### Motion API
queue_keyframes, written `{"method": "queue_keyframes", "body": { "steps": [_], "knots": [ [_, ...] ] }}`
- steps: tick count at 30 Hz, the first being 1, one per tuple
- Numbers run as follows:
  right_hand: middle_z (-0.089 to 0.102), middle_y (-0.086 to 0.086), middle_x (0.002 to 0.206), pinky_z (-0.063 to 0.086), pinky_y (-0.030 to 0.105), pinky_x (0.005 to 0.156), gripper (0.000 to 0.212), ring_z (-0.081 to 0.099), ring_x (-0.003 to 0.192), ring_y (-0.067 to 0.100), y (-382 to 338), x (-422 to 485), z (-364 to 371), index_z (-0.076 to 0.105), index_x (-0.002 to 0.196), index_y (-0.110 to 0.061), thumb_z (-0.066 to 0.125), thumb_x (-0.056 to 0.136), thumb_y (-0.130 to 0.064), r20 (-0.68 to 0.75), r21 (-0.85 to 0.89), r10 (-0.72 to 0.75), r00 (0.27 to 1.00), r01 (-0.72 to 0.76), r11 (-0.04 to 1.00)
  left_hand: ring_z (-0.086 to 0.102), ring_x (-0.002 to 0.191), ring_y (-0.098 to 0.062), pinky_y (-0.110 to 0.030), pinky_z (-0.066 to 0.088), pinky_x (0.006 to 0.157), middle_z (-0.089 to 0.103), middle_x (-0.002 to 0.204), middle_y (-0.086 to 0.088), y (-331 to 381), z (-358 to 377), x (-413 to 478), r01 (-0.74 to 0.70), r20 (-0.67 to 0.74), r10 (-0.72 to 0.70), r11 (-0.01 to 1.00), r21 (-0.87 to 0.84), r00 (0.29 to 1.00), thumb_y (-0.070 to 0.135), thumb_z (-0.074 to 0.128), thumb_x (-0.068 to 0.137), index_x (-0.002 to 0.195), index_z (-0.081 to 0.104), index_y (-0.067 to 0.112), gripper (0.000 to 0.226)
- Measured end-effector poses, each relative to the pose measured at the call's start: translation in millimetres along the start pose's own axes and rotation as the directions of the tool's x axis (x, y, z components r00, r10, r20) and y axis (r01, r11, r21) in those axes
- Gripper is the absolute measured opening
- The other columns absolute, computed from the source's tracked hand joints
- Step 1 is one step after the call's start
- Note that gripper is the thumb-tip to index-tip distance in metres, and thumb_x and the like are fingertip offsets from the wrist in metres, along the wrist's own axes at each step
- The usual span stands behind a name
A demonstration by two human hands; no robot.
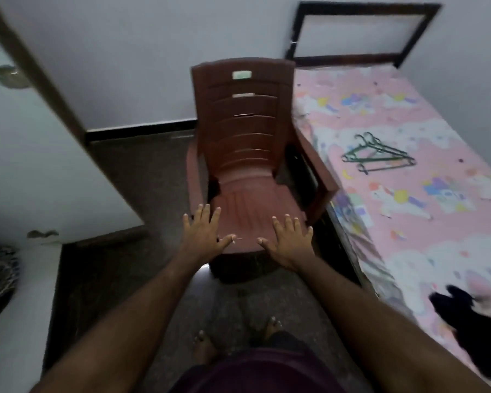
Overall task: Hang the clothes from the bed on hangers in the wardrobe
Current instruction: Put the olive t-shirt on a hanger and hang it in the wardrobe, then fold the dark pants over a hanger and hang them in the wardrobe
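Over the chair seat, both hands spread wide

Below the camera, two bare feet (203, 347) stand on the dark floor (125, 171). Ahead of them the left hand (203, 231) and right hand (288, 239) reach out, fingers splayed and holding nothing, over the front edge of a brown plastic chair (244, 123); whether they touch the seat cannot be told. At near right a black garment (476, 330) lies on the pink-sheeted bed (408, 222), which stands just beside the chair. Farther up the sheet lie green hangers (377, 154), well apart from the garment, short of the dark headboard (363, 7).
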State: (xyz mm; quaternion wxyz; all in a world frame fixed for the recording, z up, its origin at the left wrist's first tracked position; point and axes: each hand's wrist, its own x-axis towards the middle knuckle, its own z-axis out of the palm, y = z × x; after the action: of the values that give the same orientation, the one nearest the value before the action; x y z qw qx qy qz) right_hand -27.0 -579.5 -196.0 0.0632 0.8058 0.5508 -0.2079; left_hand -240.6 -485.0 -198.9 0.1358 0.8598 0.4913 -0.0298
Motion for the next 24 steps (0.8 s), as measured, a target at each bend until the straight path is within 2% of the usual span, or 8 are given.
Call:
{"method": "queue_keyframes", "body": {
  "steps": [3, 4, 8, 13, 17, 24],
  "knots": [
    [0.002, 0.009, 0.165, 0.001, 0.064, 0.116, 0.085, 0.001, 0.151, 0.033, 67.3, -23.2, 2.2, 0.009, 0.157, -0.027, 0.025, 0.09, -0.077, -0.01, 0.086, 0.107, 0.994, -0.106, 0.991, 0.013, 0.149, -0.029, -0.06, 0.014, 0.114, 0.022, 0.159, -0.015, 60.1, 6.4, 12.9, -0.102, 0.028, 0.1, 0.994, 0.051, 0.995, 0.08, 0.01, 0.071, 0.153, 0.026, 0.014, 0.106],
    [0.001, 0.009, 0.165, 0.001, 0.064, 0.116, 0.086, 0.0, 0.151, 0.032, 85.7, -29.3, 2.7, 0.008, 0.157, -0.028, 0.024, 0.09, -0.078, -0.012, 0.107, 0.13, 0.991, -0.128, 0.986, 0.012, 0.149, -0.028, -0.06, 0.013, 0.114, 0.021, 0.16, -0.015, 78.8, 9.3, 16.4, -0.119, 0.036, 0.117, 0.991, 0.064, 0.993, 0.08, 0.011, 0.074, 0.153, 0.024, 0.015, 0.104],
    [0.0, 0.009, 0.165, 0.004, 0.064, 0.116, 0.088, 0.001, 0.151, 0.031, 182.4, -64.5, 6.5, 0.007, 0.157, -0.028, 0.018, 0.087, -0.079, -0.062, 0.234, 0.261, 0.963, -0.24, 0.942, 0.005, 0.15, -0.025, -0.056, 0.01, 0.118, 0.013, 0.162, -0.01, 189.5, 24.4, 39.3, -0.233, 0.102, 0.225, 0.97, 0.075, 0.969, 0.067, 0.04, 0.09, 0.155, 0.017, 0.017, 0.085],
    [0.003, 0.008, 0.165, 0.006, 0.064, 0.115, 0.094, 0.003, 0.151, 0.03, 307.9, -110.9, 25.5, 0.011, 0.157, -0.028, 0.009, 0.081, -0.084, -0.066, 0.307, 0.459, 0.886, -0.42, 0.854, 0.009, 0.149, -0.025, -0.056, 0.015, 0.117, 0.017, 0.161, -0.009, 336.9, 60.7, 55.0, -0.339, 0.164, 0.333, 0.941, 0.003, 0.928, 0.068, 0.04, 0.09, 0.154, 0.02, 0.019, 0.083],
    [0.0, 0.009, 0.165, 0.002, 0.062, 0.116, 0.08, 0.0, 0.151, 0.031, 382.2, -139.3, 33.3, 0.009, 0.157, -0.027, 0.026, 0.093, -0.072, -0.049, 0.419, 0.58, 0.813, -0.51, 0.751, 0.01, 0.149, -0.025, -0.054, 0.016, 0.117, 0.019, 0.161, -0.009, 430.9, 76.2, 60.5, -0.435, 0.196, 0.441, 0.897, -0.073, 0.876, 0.066, 0.043, 0.091, 0.154, 0.02, 0.018, 0.082],
    [0.009, 0.01, 0.163, 0.01, 0.06, 0.115, 0.078, 0.009, 0.149, 0.031, 446.4, -144.5, 43.8, 0.018, 0.155, -0.023, 0.029, 0.093, -0.07, -0.012, 0.524, 0.68, 0.733, -0.575, 0.628, 0.027, 0.143, -0.028, -0.045, 0.03, 0.112, 0.033, 0.154, -0.011, 501.3, 106.4, 89.9, -0.557, 0.292, 0.572, 0.819, -0.141, 0.767, 0.05, 0.056, 0.092, 0.15, 0.03, 0.013, 0.074]
  ]
}}
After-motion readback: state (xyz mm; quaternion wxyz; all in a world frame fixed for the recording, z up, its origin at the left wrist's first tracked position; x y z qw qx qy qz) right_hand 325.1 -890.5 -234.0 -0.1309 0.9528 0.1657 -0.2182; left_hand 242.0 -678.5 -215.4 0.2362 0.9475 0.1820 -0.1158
